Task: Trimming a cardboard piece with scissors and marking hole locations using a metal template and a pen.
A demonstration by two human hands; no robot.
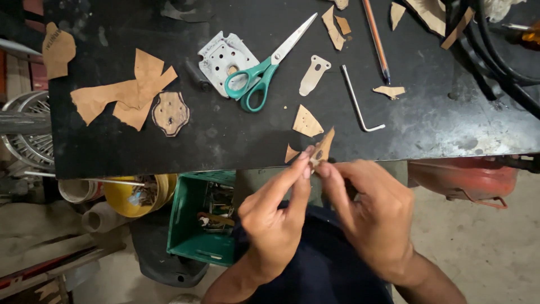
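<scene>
Hands (323,163) pinch cardboard scrap (323,147) near scissors (261,70), hex key (357,101).

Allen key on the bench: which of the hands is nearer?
Right. The right hand sits below the L-shaped allen key, almost under its short bent end. The left hand is farther left, below the scissors. Both pinch a small paper scrap at the table edge.

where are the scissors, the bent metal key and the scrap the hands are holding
scissors (260,79), head view, on the teal handles near the pivot
bent metal key (355,101), head view, midway along its long straight shaft
cardboard scrap (324,147), head view, on the brown piece above the fingertips of both hands
</scene>
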